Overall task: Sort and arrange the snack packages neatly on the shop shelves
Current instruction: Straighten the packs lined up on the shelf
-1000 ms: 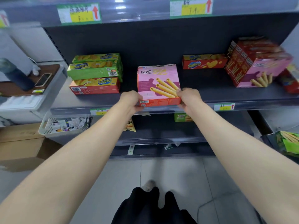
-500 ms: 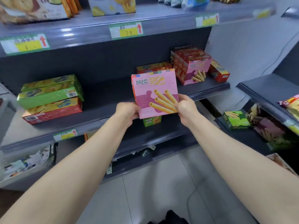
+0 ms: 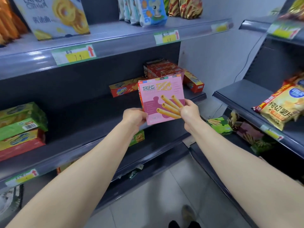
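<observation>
The pink box of wafer rolls (image 3: 162, 99) is held in the air by both hands, clear of the middle shelf (image 3: 82, 112), where it stood near the front edge a second ago. It has been lifted and carried rightward since then, and is now seen in front of the stack of red boxes (image 3: 162, 69) at the shelf's right end, its printed face turned toward the camera and slightly tilted.

The box's lower left corner is gripped by the left hand (image 3: 134, 116), the fingers being curled behind it and the thumb laid on the front. The lower right edge is pinched by the right hand (image 3: 190, 111), the fingers being bent onto the printed face. The same two-handed grip is kept as half a second ago.

The view has been swung up and to the right: the upper shelf (image 3: 115, 40) with its cookie box (image 3: 59, 17) is now shown more fully, and the side shelf unit (image 3: 243, 94) with a yellow bag (image 3: 283, 106) is brought closer. The green and red boxes (image 3: 21, 125) are left stacked at the far left, and a red-and-yellow box (image 3: 125, 88) is left lying at the back.
</observation>
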### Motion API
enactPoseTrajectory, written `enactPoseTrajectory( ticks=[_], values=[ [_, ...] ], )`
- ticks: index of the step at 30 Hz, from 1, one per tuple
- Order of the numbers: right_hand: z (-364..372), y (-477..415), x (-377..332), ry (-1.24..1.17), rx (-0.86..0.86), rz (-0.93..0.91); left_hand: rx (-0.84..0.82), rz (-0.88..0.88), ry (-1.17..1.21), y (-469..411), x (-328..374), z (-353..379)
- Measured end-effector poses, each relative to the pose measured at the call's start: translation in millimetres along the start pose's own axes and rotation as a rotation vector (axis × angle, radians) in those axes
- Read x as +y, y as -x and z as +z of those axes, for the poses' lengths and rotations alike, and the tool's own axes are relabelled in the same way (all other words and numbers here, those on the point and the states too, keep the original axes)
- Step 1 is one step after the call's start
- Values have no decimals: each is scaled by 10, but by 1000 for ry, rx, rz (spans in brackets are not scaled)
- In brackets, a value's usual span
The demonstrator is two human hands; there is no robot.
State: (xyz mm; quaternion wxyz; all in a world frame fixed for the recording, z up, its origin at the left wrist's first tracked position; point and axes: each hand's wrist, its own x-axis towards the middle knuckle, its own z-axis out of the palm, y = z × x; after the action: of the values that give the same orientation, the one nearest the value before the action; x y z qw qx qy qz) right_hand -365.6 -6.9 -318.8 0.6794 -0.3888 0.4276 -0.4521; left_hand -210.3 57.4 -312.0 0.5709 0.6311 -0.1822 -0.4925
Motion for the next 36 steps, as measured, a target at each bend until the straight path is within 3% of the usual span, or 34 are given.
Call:
enactPoseTrajectory(
  ticks=[9, 15, 23, 36],
  values=[
    [-574, -1149, -481, 6, -120, 60, 133, -11, -73, -759, 116, 1028],
    [-865, -1765, -663, 68, -230, 139, 285, 41, 4, -1031, 137, 1484],
    [-1014, -2191, -641, 312, -229, 108, 384, 3, 43, -1331, 46, 1734],
    [-987, -2742, -372, 490, -185, 132, 438, -50, 86, -1876, -131, 1762]
  ],
)
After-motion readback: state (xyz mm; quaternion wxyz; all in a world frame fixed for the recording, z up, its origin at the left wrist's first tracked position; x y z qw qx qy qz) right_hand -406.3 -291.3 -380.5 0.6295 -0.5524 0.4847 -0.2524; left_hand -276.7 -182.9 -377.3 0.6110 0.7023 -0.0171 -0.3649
